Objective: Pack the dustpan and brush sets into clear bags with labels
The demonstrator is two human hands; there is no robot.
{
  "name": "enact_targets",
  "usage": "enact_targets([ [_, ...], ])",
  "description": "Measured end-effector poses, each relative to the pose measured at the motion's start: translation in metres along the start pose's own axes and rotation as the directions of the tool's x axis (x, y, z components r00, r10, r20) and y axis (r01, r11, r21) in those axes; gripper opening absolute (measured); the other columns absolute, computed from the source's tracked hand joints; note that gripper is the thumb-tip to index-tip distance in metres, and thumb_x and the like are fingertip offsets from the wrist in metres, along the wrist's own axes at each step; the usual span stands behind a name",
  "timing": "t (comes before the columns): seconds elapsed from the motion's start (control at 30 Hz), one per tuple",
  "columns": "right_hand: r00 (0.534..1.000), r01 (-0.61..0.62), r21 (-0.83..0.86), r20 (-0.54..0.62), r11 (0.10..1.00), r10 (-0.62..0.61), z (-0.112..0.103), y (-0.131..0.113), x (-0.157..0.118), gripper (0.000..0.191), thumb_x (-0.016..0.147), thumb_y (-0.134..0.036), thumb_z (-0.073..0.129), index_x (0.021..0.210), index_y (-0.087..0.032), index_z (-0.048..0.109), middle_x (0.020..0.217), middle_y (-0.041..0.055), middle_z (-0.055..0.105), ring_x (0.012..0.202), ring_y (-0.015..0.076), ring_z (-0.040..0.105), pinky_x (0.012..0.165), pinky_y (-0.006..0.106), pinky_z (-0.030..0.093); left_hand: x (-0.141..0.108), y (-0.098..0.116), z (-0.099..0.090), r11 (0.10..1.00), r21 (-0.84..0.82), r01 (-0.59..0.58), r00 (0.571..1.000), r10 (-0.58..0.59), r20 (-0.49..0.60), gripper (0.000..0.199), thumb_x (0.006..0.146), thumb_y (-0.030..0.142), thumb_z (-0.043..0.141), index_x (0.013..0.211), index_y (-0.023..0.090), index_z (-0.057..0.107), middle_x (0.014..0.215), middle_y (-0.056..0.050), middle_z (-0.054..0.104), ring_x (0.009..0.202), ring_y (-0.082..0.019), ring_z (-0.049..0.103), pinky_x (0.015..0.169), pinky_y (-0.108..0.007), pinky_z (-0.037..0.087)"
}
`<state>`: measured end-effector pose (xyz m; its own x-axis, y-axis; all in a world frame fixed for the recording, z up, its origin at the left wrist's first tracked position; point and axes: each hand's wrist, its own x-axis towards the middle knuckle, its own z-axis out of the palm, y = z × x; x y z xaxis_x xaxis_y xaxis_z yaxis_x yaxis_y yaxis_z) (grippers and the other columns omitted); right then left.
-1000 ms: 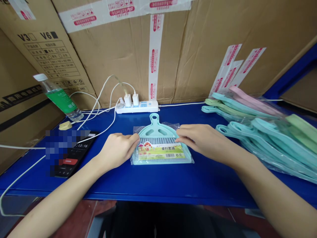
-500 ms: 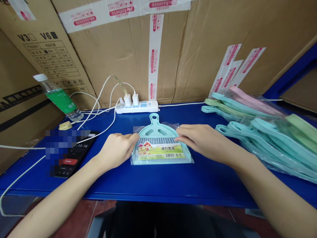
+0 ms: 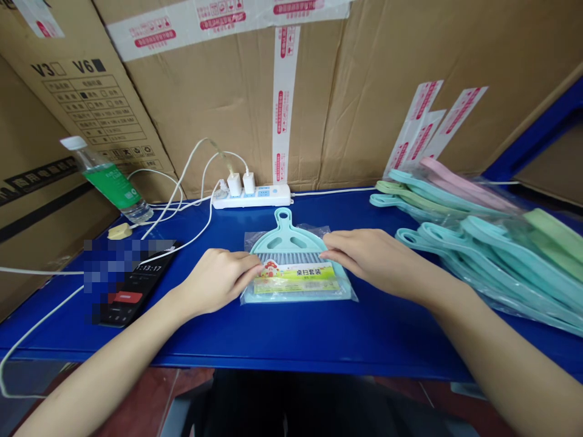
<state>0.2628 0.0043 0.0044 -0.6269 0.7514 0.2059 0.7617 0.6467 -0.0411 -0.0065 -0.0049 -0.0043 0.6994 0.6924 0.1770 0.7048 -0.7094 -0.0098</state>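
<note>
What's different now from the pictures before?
The left hand moved slightly right and nearer the person, its fingertips now covering a little mushroom on the label. The phone's timer ticked from 16 to 17. The right hand, packaged dustpan set and bottle stayed about where they were.

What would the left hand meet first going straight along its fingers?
The bagged dustpan: the left hand looks to be at its left side, probably touching, though exact depth is unclear.
</note>
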Motion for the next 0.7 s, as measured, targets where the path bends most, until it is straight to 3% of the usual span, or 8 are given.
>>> enact_targets([
  [0.3, 0.996, -0.031, -0.064, 0.078, 0.997, 0.036, -0.0011, -0.0013, 0.0021, 0.03, 0.093, -0.022, 0.045, 0.065, -0.024, 0.033, 0.061, -0.0003, 0.057, 0.056, 0.017, 0.053, 0.052, 0.026, 0.024, -0.0017, 0.0045, -0.0071, 0.91, -0.341, -0.235, 0.961, 0.271, 0.06, 0.026, 0.099, 0.028, 0.042, 0.1, 0.02, 0.067, 0.096, -0.003, 0.072, 0.081, -0.014, 0.068, 0.067, -0.021, 0.044],
  [0.5, 0.996, -0.022, -0.08, 0.084, 0.997, 0.029, 0.0019, -0.0019, 0.0038, 0.027, 0.093, -0.019, 0.044, 0.067, -0.023, 0.037, 0.061, 0.0, 0.057, 0.056, 0.0168, 0.053, 0.051, 0.026, 0.025, -0.0056, 0.0049, -0.0007, 0.906, -0.323, -0.272, 0.945, 0.316, 0.09, 0.019, 0.094, 0.028, 0.053, 0.106, 0.025, 0.067, 0.096, -0.001, 0.072, 0.086, -0.017, 0.069, 0.068, -0.023, 0.045],
  [0.7, 0.998, 0.047, 0.015, 0.045, 0.999, -0.047, 0.0034, -0.0061, 0.001, 0.028, 0.095, -0.022, 0.039, 0.068, -0.022, 0.043, 0.06, 0.0004, 0.056, 0.054, 0.0161, 0.051, 0.053, 0.026, 0.029, -0.0047, 0.0067, 0.0025, 0.922, -0.238, -0.305, 0.937, 0.335, 0.097, 0.023, 0.095, 0.027, 0.051, 0.109, 0.025, 0.069, 0.085, -0.002, 0.066, 0.071, -0.013, 0.065, 0.059, -0.023, 0.04],
])
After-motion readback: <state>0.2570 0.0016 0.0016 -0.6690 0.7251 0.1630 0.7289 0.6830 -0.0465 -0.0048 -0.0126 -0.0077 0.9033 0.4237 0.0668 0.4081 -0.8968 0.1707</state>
